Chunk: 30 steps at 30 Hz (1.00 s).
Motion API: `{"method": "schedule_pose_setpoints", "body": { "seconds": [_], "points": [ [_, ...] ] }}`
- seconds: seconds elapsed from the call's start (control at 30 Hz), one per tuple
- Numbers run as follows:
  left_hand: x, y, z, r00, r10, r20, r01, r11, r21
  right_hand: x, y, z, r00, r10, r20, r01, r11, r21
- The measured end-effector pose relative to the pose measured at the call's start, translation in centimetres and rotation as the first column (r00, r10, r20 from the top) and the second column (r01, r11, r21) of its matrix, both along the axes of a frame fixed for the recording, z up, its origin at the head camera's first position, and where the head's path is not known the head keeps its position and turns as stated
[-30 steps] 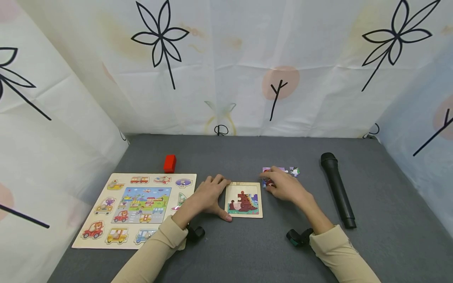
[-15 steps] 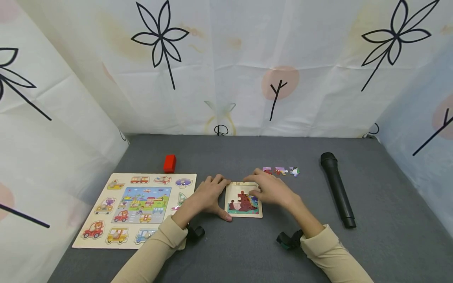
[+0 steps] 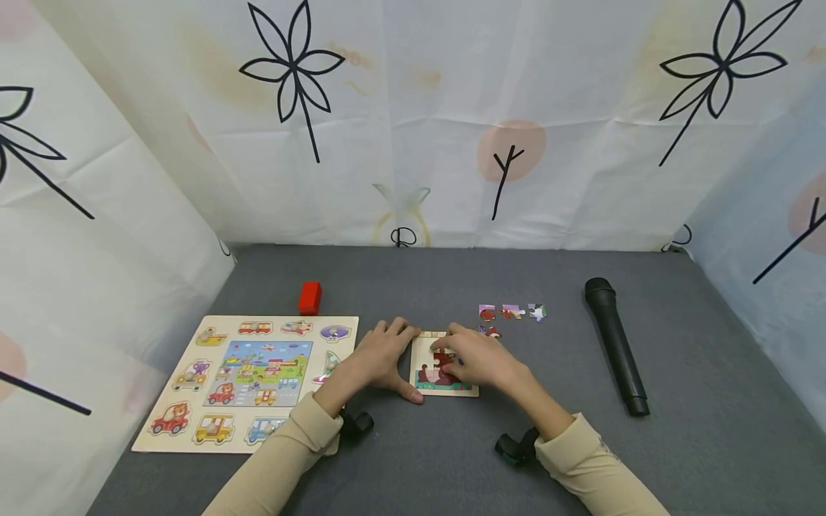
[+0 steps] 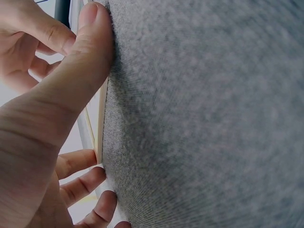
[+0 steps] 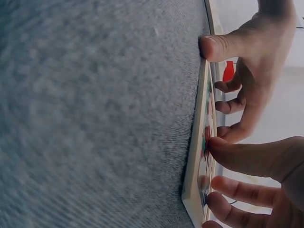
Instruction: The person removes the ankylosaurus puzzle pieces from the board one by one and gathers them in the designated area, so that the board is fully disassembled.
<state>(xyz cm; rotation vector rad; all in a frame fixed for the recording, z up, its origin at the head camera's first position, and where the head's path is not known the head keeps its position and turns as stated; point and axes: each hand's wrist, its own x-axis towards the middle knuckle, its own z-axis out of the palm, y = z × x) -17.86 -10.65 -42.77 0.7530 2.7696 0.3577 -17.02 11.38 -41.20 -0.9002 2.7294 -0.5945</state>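
Observation:
A small wooden puzzle board [image 3: 423,344], partly filled with dark red dinosaur pieces, lies in the middle of the grey table. My left hand [image 3: 377,358] grips its left side, with the thumb [image 4: 92,28] at the near corner and a finger at the far one. Over the board's right half, my right hand [image 3: 482,356] has thumb and fingertips down at a dark red puzzle piece [image 3: 443,356]. In the right wrist view the right thumb [image 5: 232,154] meets the board's picture face. The fingers hide part of the picture.
Several loose puzzle pieces [image 3: 513,312] lie beyond the board's right corner. A large vehicle puzzle [image 3: 193,387] lies left, partly under the left arm. A red block [image 3: 310,298] sits behind it, and a black microphone [image 3: 616,347] lies on the right.
My right hand has moved left and nearer from the loose pieces onto the puzzle board, uncovering those pieces. The left hand stays at the board's left side.

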Motion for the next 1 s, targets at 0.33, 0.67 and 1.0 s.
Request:
{"method": "schedule_pose_setpoints", "body": {
  "seconds": [0.33,0.67,1.0],
  "points": [
    [0.01,-0.04,-0.01,1.0,-0.001,0.001,0.001,1.0,0.001,0.05,-0.03,-0.17,1.0,0.017,-0.011,-0.017,1.0,0.006],
    [-0.01,-0.08,0.0,1.0,-0.005,0.002,0.004,1.0,0.008,0.14,-0.02,-0.38,0.999,0.004,-0.036,-0.004,1.0,-0.012],
    [0.03,-0.08,0.07,1.0,0.001,0.008,-0.001,1.0,0.019,0.06,-0.15,-0.48,0.998,-0.008,-0.057,0.007,1.0,-0.013]
  ]
}}
